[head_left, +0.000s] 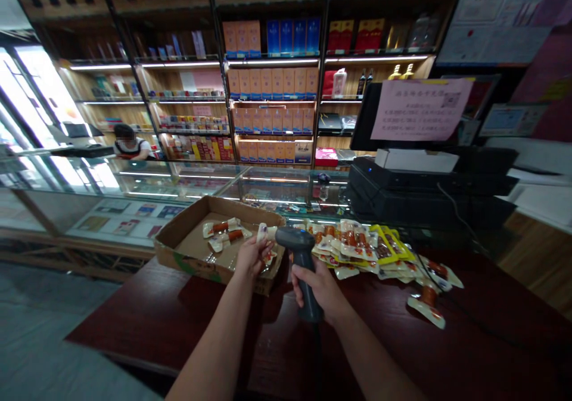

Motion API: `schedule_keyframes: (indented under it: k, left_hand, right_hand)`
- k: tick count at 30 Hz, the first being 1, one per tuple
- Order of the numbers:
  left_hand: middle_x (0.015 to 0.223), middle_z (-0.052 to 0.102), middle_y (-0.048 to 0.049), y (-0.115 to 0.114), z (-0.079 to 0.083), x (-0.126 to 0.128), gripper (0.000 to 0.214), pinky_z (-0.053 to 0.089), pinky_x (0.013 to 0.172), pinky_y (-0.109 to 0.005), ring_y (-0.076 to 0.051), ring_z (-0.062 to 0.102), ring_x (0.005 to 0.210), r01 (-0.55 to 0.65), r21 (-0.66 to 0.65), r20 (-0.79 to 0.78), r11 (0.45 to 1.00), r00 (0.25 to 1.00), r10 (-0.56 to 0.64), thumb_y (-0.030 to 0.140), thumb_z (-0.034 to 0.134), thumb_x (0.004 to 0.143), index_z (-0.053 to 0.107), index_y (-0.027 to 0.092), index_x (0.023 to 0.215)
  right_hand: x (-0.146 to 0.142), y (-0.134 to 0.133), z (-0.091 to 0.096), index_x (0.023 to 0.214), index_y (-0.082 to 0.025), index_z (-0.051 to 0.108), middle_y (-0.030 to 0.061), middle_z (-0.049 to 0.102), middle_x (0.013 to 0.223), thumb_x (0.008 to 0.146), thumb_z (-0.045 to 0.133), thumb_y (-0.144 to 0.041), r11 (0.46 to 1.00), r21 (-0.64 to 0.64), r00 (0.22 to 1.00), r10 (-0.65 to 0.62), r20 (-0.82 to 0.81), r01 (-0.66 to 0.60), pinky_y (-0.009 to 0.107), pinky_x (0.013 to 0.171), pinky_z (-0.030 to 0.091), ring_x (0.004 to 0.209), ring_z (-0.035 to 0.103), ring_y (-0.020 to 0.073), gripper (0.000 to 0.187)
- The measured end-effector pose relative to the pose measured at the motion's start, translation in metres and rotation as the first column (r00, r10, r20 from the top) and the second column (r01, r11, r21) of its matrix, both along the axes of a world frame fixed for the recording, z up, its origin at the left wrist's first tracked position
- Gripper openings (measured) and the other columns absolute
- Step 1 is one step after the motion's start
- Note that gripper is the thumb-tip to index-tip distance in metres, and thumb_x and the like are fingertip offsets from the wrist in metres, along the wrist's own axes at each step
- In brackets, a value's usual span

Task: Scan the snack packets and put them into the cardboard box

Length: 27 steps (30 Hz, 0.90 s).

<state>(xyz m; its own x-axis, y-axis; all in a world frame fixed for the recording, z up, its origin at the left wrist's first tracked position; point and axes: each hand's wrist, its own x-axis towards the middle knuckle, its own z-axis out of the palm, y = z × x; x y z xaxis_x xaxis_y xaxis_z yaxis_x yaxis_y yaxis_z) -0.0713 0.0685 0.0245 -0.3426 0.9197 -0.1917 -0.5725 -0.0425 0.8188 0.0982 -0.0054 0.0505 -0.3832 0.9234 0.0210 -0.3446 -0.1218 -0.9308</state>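
Observation:
My right hand [313, 279] is wrapped round the handle of a dark barcode scanner [297, 240], whose head points left. In front of the scanner head, my left hand [254, 255] grips a small sealed snack packet [264, 233], its white end showing above the fingers. That hand is over the right side of a shallow cardboard box [179, 255]. Inside the box lie a few clear-and-white packets [226, 234] with brown contents. To the right of the scanner spreads a pile of similar snack packets [353, 240], with yellow packets [391, 245] among them.
A monitor with a pink notice [420, 109] stands at the right above a black cash drawer [429, 195]. Glass display cases [192, 177] run behind the dark red table [179, 311]. A person [131, 142] is at the far left, before shelves of boxed goods.

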Motion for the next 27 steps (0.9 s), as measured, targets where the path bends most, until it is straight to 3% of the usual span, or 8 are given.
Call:
schedule_keyframes:
  k: [6, 12, 15, 20, 27]
  left_hand:
    - [0.063, 0.065, -0.0047, -0.004, 0.004, 0.003, 0.02, 0.058, 0.069, -0.03, -0.019, 0.067, 0.068, 0.031, -0.015, -0.019, 0.999, 0.999, -0.031, -0.003, 0.058, 0.07, 0.063, 0.011, 0.083]
    - [0.065, 0.063, -0.0046, -0.001, 0.004, 0.0, 0.019, 0.057, 0.067, -0.025, -0.012, 0.064, 0.061, -0.009, -0.038, 0.027, 0.999, 1.0, 0.01, -0.007, 0.05, 0.074, 0.058, 0.01, 0.07]
    - [0.066, 0.061, -0.0032, -0.001, 0.011, 0.006, 0.019, 0.058, 0.067, -0.028, -0.01, 0.062, 0.058, -0.075, -0.028, 0.073, 0.997, 0.994, 0.077, -0.002, 0.048, 0.079, 0.055, 0.01, 0.066]
    - [0.059, 0.054, 0.0018, 0.003, 0.02, 0.04, 0.026, 0.058, 0.071, -0.033, -0.007, 0.058, 0.055, -0.204, 0.012, 0.154, 0.979, 0.968, 0.199, 0.0, 0.046, 0.08, 0.047, 0.013, 0.058]
    - [0.049, 0.046, 0.0047, 0.027, 0.008, 0.119, 0.029, 0.056, 0.076, -0.03, -0.005, 0.052, 0.05, -0.181, 0.072, 0.238, 0.981, 0.958, 0.16, 0.001, 0.046, 0.078, 0.042, 0.015, 0.052]
  right_hand:
    - [-0.004, 0.004, -0.006, 0.09, -0.018, 0.05, -0.0066, 0.054, 0.051, 0.064, 0.07, -0.039, 1.0, -0.016, 1.0, -0.004, -0.009, 0.004, 0.017, 0.028, 0.038, 0.032, 0.045, 0.0074, 0.039]
    - [0.007, 0.004, -0.005, 0.094, -0.017, 0.05, -0.0064, 0.055, 0.052, 0.063, 0.07, -0.04, 0.999, -0.037, 0.999, -0.036, 0.003, 0.036, 0.018, 0.028, 0.037, 0.032, 0.045, 0.0076, 0.043]
    - [0.019, 0.003, -0.003, 0.092, -0.017, 0.05, -0.0067, 0.055, 0.052, 0.063, 0.07, -0.04, 0.996, -0.031, 0.997, -0.081, 0.004, 0.081, 0.018, 0.029, 0.037, 0.032, 0.044, 0.0071, 0.042]
    - [0.058, 0.004, -0.007, 0.084, -0.018, 0.049, -0.0068, 0.053, 0.051, 0.06, 0.072, -0.042, 0.978, -0.056, 0.98, -0.201, 0.002, 0.2, 0.018, 0.029, 0.036, 0.033, 0.044, 0.007, 0.04]
    - [0.121, 0.004, -0.012, 0.079, -0.018, 0.049, -0.0062, 0.054, 0.053, 0.062, 0.073, -0.04, 0.923, -0.077, 0.922, -0.382, -0.061, 0.377, 0.018, 0.031, 0.038, 0.036, 0.044, 0.0066, 0.036]
